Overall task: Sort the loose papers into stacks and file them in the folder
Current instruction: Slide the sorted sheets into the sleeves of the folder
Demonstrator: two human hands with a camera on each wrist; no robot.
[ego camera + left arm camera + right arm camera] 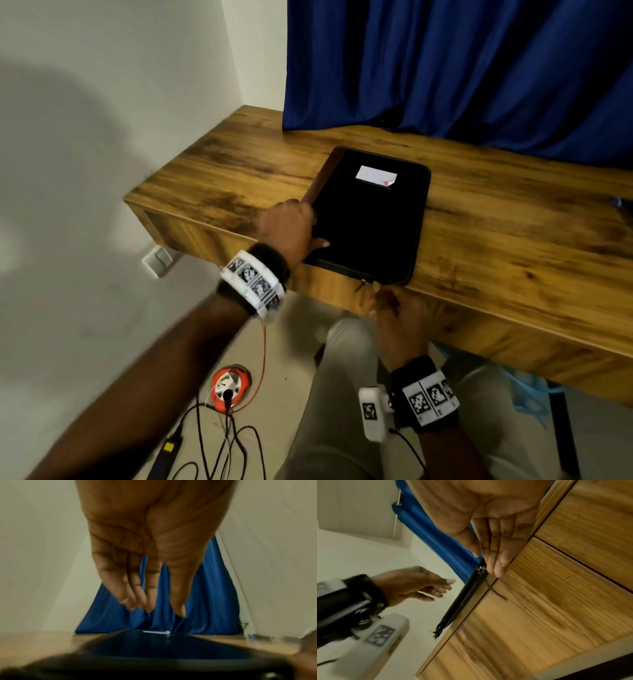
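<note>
A black zippered folder (370,212) with a white label (376,174) lies shut on the wooden table (513,222), its near edge at the table's front. My left hand (301,229) rests at the folder's near left corner, thumb on the cover. In the left wrist view its fingers (147,601) hang straight above the folder (163,646) and hold nothing. My right hand (394,305) is below the table edge. Its straight fingertips (496,568) sit beside the metal zipper pull (481,569) without gripping it. No loose papers are in view.
A blue curtain (445,68) hangs behind the table, and a white wall closes the left side. On the floor lie an orange cable reel (230,383) and black cables. A small blue object (620,202) sits at the table's right edge.
</note>
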